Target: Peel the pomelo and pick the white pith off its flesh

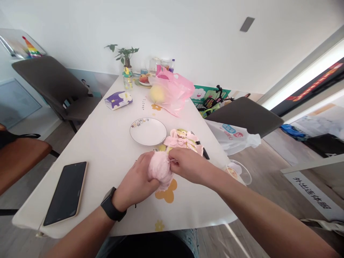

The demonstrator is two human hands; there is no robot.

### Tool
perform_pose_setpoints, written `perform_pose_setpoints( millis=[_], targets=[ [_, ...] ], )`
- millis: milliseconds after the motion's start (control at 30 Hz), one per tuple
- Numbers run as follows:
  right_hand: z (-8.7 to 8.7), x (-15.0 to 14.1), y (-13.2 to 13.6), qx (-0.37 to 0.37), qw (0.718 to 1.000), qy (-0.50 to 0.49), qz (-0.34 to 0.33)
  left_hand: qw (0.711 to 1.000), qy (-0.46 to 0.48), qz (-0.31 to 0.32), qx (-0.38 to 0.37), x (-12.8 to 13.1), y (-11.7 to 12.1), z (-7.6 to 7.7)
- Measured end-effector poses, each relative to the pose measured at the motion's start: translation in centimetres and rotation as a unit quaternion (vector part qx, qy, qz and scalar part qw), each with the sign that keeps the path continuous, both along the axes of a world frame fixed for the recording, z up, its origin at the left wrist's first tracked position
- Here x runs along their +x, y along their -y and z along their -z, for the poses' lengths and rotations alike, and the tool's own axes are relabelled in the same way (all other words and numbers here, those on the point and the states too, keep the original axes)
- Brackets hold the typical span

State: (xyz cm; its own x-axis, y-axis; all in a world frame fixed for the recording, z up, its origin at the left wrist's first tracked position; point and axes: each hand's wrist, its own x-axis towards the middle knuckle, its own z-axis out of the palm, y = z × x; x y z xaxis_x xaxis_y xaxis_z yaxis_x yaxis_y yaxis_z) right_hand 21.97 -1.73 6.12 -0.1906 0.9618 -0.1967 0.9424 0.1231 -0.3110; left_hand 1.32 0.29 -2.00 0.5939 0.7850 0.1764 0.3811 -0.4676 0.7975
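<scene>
A round pomelo (159,167), stripped to its pink pith, rests in my left hand (139,179) above the front of the table. The fingers and thumb of that hand wrap around its left side and bottom. My right hand (188,163) pinches at the pith on the fruit's right side, and its fingertips are partly hidden. Just behind my hands lies a pile of pomelo peel (182,139), pink inside and yellow-green outside. A black handle (205,153) sticks out beside the pile. Left of the peel sits a white plate (148,132) with nothing on it.
A phone (66,191) lies at the table's left front. Farther back are a tissue pack (118,100), a pink plastic bag (174,91) with a yellow fruit inside, a bottle (128,79) and a plant (125,55). A white bag (231,135) hangs at the right edge.
</scene>
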Motion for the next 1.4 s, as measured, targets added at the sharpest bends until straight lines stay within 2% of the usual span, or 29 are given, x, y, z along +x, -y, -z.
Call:
perform_pose_setpoints(
  millis=[200,300,467,533,600,700,800,900,967,1000,1067,1100,1233,1400],
  targets=[
    [-0.2,0.2,0.2,-0.005,1.0,-0.023,0.003,1.0,-0.007,0.0,0.004,-0.1,0.0,0.3],
    [0.4,0.0,0.0,0.016,0.999,-0.018,0.027,1.0,-0.003,-0.001,0.004,-0.2,-0.1,0.2],
    [2.5,1.8,-1.4,0.041,0.99,-0.074,0.108,1.0,-0.01,-0.001,-0.01,-0.5,-0.2,0.2],
    [3.2,3.3,-2.3,0.061,0.983,-0.054,0.166,1.0,-0.011,0.005,-0.013,-0.7,-0.2,0.3],
    [3.8,4.9,-3.1,0.079,0.978,-0.021,0.192,1.0,-0.01,0.006,-0.019,-0.7,-0.3,0.3],
    [4.5,6.5,-3.9,0.1,0.981,0.061,0.157,0.999,-0.016,-0.007,-0.038,-0.8,-0.4,0.3],
    [5.1,6.7,-3.8,0.097,0.981,0.1,0.136,0.998,-0.022,-0.021,-0.056,-0.8,-0.6,0.4],
    [4.6,5.4,-2.4,0.113,0.981,0.081,0.135,0.997,-0.017,-0.027,-0.063,-0.9,-0.8,0.5],
    [3.7,3.9,-0.8,0.129,0.982,0.022,0.136,0.998,-0.009,-0.028,-0.063,-0.9,-0.8,0.4],
    [3.2,3.1,0.1,0.109,0.985,-0.032,0.133,0.998,-0.004,-0.026,-0.063,-0.9,-0.8,0.4],
    [2.2,1.6,1.6,0.01,0.985,-0.141,0.097,0.998,0.005,-0.022,-0.061,-0.9,-0.8,0.3],
    [1.9,0.9,2.2,-0.02,0.982,-0.165,0.087,0.998,0.008,-0.021,-0.06,-0.8,-0.8,0.3],
    [1.6,-0.5,3.0,-0.047,0.979,-0.17,0.107,0.999,0.008,-0.025,-0.042,-0.7,-0.7,0.4],
    [1.9,-0.3,2.5,-0.075,0.971,-0.196,0.116,0.999,0.003,-0.016,-0.039,-0.7,-0.7,0.3]
  ],
)
